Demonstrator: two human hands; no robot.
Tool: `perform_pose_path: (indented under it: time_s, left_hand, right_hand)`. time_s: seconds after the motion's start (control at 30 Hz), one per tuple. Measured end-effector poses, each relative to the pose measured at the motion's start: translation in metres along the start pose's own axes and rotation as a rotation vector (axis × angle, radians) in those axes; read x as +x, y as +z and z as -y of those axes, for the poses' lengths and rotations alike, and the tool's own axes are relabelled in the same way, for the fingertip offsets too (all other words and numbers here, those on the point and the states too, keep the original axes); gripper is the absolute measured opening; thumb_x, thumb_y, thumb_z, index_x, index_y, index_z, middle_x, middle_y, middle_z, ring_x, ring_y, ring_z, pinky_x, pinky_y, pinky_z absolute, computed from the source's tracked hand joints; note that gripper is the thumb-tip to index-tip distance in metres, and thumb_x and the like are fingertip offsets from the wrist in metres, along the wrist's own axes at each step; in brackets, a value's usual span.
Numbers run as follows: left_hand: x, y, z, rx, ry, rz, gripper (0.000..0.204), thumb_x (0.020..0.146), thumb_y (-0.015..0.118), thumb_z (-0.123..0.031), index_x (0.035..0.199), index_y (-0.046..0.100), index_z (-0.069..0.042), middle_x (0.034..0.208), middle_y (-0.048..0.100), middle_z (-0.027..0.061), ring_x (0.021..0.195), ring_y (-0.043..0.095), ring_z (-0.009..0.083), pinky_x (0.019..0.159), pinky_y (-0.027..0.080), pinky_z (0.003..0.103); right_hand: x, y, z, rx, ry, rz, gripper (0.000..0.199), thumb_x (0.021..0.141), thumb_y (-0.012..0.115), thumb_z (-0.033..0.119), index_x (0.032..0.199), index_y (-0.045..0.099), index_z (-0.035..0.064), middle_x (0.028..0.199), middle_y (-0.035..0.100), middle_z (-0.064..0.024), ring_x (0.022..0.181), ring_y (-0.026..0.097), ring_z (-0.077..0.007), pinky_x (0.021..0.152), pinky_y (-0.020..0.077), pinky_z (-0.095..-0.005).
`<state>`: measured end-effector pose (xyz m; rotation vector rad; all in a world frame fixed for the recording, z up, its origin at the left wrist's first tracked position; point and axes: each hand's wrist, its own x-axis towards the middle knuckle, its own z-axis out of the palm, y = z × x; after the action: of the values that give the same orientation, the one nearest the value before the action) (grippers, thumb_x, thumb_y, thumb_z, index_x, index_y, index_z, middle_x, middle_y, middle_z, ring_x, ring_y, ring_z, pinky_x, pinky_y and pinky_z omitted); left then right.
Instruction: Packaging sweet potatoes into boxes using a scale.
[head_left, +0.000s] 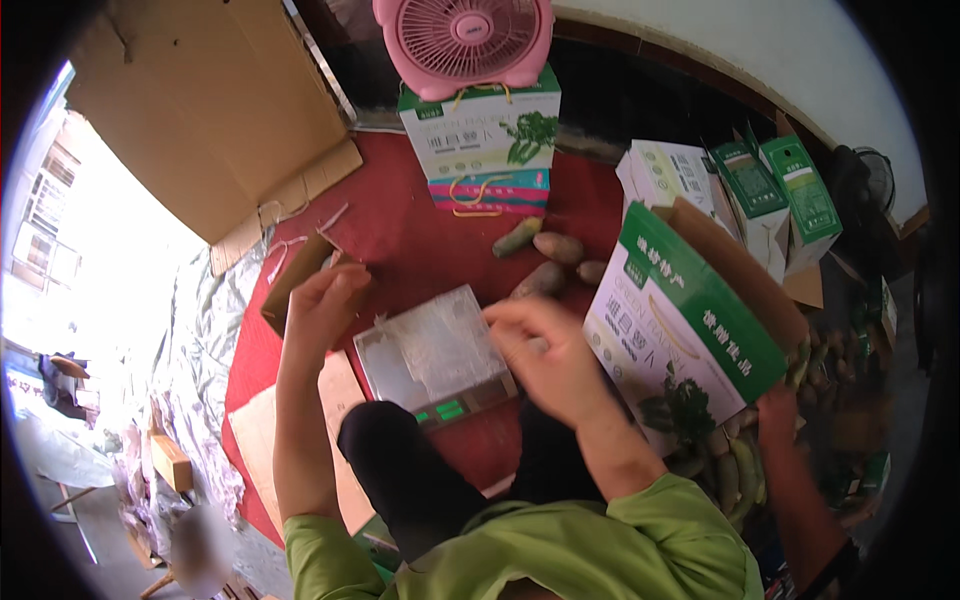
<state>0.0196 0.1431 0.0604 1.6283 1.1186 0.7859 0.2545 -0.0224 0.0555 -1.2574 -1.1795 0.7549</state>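
Scale sits between left hand and right hand.

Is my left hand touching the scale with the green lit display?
Apart. The head view shows a narrow strip of red carpet between the left hand and the scale.

Scale display, readout illegible.
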Motion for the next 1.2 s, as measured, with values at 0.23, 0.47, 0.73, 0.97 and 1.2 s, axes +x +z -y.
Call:
perform_pose_path:
  time_s: [0.23,0.47,0.73,0.97,1.2]
  left_hand:
    - [0.203,0.000,-0.054,-0.300,0.114,-0.131,0.037,0.099,0.048,-0.030,0.118,0.061,-0.001,0.110,0.065,0.0082,0.101,0.060,0.0178,0.088,0.048,0.035]
    - [0.374,-0.031,-0.099,-0.271,0.300,-0.124,0.046,0.099,0.045,-0.038,0.125,0.057,-0.003,0.121,0.062,0.0091,0.115,0.053,0.0190,0.095,0.042,0.038]
    - [0.461,-0.020,-0.142,-0.114,0.289,0.026,0.050,0.101,0.039,-0.042,0.133,0.051,-0.006,0.130,0.056,0.0099,0.122,0.048,0.0223,0.100,0.038,0.043]
    - [0.526,-0.015,-0.197,-0.057,0.338,0.100,0.059,0.099,0.034,-0.053,0.138,0.047,-0.011,0.134,0.054,0.0106,0.130,0.043,0.0259,0.106,0.032,0.045]
    - [0.577,0.010,-0.236,0.039,0.283,0.303,0.070,0.099,0.024,-0.059,0.145,0.036,-0.007,0.146,0.041,0.0131,0.134,0.039,0.0267,0.108,0.032,0.043]
  right_hand:
    - [0.037,0.135,-0.015,0.056,0.027,0.595,0.018,0.089,0.058,0.019,0.101,0.062,0.0064,0.096,0.063,-0.0115,0.090,0.061,-0.0322,0.078,0.0490,-0.0408]
    - [0.091,0.161,-0.048,0.056,0.127,0.870,0.021,0.089,0.055,0.020,0.101,0.060,0.0046,0.102,0.062,-0.0121,0.100,0.060,-0.0305,0.083,0.0487,-0.0410]
    - [0.148,0.184,-0.106,-0.016,0.190,0.810,0.025,0.087,0.057,0.023,0.104,0.062,0.0057,0.103,0.065,-0.0124,0.097,0.062,-0.0319,0.083,0.0493,-0.0419]
    - [0.183,0.169,-0.136,-0.012,0.401,0.669,0.026,0.085,0.061,0.024,0.105,0.064,0.0063,0.087,0.068,-0.0114,0.084,0.066,-0.0289,0.075,0.0501,-0.0398]
    - [0.199,0.154,-0.148,0.002,0.488,0.614,0.028,0.086,0.063,0.027,0.106,0.064,0.0064,0.085,0.068,-0.0105,0.081,0.066,-0.0272,0.072,0.0507,-0.0386]
